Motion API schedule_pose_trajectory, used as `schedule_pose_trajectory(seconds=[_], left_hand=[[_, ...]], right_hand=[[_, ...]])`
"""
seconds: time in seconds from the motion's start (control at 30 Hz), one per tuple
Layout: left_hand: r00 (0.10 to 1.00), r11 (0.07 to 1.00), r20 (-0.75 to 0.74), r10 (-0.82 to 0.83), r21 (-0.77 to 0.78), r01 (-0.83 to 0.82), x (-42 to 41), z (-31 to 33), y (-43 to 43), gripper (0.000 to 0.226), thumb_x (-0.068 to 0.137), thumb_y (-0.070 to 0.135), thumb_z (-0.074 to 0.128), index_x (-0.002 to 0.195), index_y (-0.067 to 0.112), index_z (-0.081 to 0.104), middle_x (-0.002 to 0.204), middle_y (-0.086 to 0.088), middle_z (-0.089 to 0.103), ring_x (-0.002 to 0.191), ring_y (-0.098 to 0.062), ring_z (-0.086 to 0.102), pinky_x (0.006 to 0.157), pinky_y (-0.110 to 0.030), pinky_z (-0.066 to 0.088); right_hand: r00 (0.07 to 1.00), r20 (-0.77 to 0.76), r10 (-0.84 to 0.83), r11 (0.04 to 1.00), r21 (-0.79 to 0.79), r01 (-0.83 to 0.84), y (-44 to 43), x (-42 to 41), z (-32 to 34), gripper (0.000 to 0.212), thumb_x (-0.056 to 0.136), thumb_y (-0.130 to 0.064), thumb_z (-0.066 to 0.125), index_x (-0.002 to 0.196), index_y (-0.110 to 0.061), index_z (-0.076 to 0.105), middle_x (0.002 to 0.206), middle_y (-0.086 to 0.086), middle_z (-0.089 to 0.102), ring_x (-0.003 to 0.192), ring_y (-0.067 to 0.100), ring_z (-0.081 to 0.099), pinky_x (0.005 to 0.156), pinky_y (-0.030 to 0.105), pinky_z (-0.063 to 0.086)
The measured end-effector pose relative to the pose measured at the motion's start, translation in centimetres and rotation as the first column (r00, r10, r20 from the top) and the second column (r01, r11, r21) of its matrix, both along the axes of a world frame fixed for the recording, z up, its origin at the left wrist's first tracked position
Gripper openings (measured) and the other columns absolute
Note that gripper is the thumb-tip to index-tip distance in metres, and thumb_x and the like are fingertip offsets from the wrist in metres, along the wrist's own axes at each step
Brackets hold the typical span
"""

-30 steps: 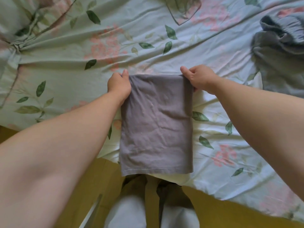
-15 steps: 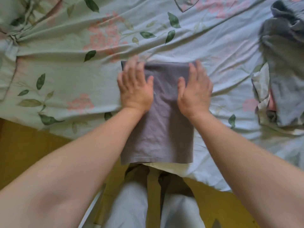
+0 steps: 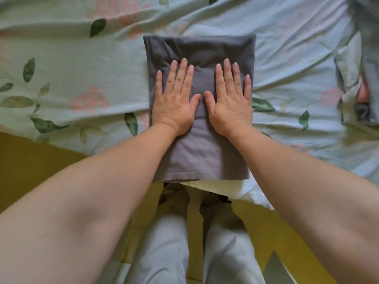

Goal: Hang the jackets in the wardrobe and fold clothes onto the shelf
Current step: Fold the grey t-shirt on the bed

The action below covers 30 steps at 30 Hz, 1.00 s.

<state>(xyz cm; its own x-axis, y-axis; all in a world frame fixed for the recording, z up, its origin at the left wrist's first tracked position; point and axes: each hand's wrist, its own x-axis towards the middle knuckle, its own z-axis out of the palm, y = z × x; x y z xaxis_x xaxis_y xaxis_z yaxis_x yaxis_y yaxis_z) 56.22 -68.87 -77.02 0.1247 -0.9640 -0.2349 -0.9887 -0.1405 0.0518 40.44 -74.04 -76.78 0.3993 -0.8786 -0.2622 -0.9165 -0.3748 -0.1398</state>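
Nearest the camera, pale trousers point(image 3: 170, 242) stand on a yellow floor point(image 3: 30, 160) at the bed's edge. The cloth point(image 3: 205, 152) is a grey folded rectangle with its hemmed near edge at the edge of the sheet point(image 3: 82, 68). It lies flat on the bed, lightly creased and darker towards its far end.

Half a second ago both hands lay flat over the cloth's far end, and a second ago they pinched its far corners. They now sit nearer the middle, leaving the far edge uncovered.

The left hand point(image 3: 174, 101) and right hand point(image 3: 232, 101) press palm down on the cloth, side by side, fingers straight and slightly spread, thumbs almost meeting. The cloth extends beyond the fingertips and back under the wrists. A grey garment point(image 3: 369, 58) lies well apart at far right.
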Motion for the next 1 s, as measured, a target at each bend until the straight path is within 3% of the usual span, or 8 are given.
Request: schedule_pose_trajectory(seconds=[0.1,0.2,0.47,0.57,0.63,0.73,0.83,1.0], left_hand=[[1.000,1.000,-0.018,-0.026,-0.005,0.026,0.0,0.4,2.9,0.075,0.103,0.054,0.023,0.162,0.013,0.004,0.170,-0.006,-0.002,0.156,-0.024,-0.004,0.125,-0.052,0.002],[0.979,0.980,-0.052,-0.197,0.003,0.197,0.6,0.8,7.8,0.080,0.101,0.056,0.029,0.162,0.011,0.003,0.170,-0.008,-0.003,0.156,-0.025,-0.006,0.125,-0.052,0.002],[0.729,0.729,-0.039,-0.683,0.014,0.684,4.8,1.4,14.7,0.075,0.104,0.058,0.023,0.161,0.010,0.012,0.169,-0.011,0.007,0.156,-0.029,0.003,0.125,-0.054,0.009],[0.706,0.708,-0.051,-0.706,-0.071,0.703,7.0,2.2,13.3,0.062,0.106,0.043,0.039,0.157,0.010,0.031,0.165,-0.010,0.026,0.153,-0.028,0.023,0.122,-0.049,0.025],[0.740,0.733,-0.022,-0.672,-0.161,0.661,8.4,2.4,12.1,0.051,0.104,0.027,0.047,0.152,0.010,0.043,0.159,-0.010,0.038,0.148,-0.030,0.036,0.117,-0.047,0.035],[0.741,0.727,0.005,-0.671,-0.193,0.660,9.9,2.7,10.1,0.057,0.095,0.007,0.044,0.151,0.009,0.044,0.158,-0.010,0.040,0.146,-0.033,0.038,0.117,-0.048,0.034],[0.714,0.706,0.063,-0.697,-0.114,0.699,11.0,2.8,9.3,0.067,0.089,0.011,0.043,0.155,0.010,0.037,0.162,-0.012,0.033,0.150,-0.032,0.031,0.120,-0.050,0.028],[0.763,0.755,0.070,-0.643,-0.113,0.646,9.7,2.7,10.5,0.064,0.093,0.010,0.035,0.157,0.011,0.032,0.164,-0.011,0.029,0.152,-0.032,0.025,0.122,-0.051,0.025]], right_hand=[[1.000,-0.016,-0.026,0.999,0.024,0.026,2.4,-1.3,0.4,0.070,0.104,-0.051,0.019,0.162,-0.015,0.002,0.169,0.005,-0.004,0.156,0.020,-0.007,0.125,0.050,0.000],[0.999,-0.042,0.023,0.999,0.046,-0.021,6.7,-4.2,0.8,0.070,0.105,-0.051,0.023,0.162,-0.015,0.003,0.169,0.005,-0.003,0.156,0.021,-0.006,0.125,0.052,0.002],[0.959,-0.046,0.280,0.954,0.128,-0.272,12.6,-9.9,2.1,0.066,0.105,-0.050,0.021,0.162,-0.017,0.012,0.169,0.007,0.003,0.156,0.023,-0.002,0.125,0.051,0.007],[0.957,0.144,0.250,0.966,0.036,-0.258,10.0,-10.4,3.1,0.047,0.104,-0.033,0.037,0.146,-0.015,0.048,0.158,0.009,0.040,0.144,0.029,0.038,0.113,0.048,0.033],[0.945,0.218,0.244,0.970,-0.061,-0.237,7.1,-10.9,3.2,0.040,0.096,-0.018,0.045,0.133,-0.011,0.058,0.146,0.013,0.052,0.127,0.035,0.053,0.100,0.047,0.042],[0.920,0.087,0.382,0.920,-0.127,-0.370,3.0,-12.1,3.2,0.052,0.087,-0.011,0.039,0.137,-0.011,0.055,0.149,0.015,0.049,0.130,0.037,0.051,0.101,0.047,0.040],[0.817,-0.069,0.573,0.811,-0.093,-0.577,1.0,-13.1,3.2,0.060,0.086,-0.009,0.044,0.146,-0.014,0.047,0.159,0.013,0.036,0.144,0.034,0.038,0.115,0.050,0.029],[0.754,-0.123,0.645,0.757,-0.033,-0.653,1.6,-13.8,3.8,0.070,0.081,-0.034,0.048,0.148,-0.015,0.046,0.163,0.011,0.029,0.150,0.031,0.028,0.122,0.054,0.016]])
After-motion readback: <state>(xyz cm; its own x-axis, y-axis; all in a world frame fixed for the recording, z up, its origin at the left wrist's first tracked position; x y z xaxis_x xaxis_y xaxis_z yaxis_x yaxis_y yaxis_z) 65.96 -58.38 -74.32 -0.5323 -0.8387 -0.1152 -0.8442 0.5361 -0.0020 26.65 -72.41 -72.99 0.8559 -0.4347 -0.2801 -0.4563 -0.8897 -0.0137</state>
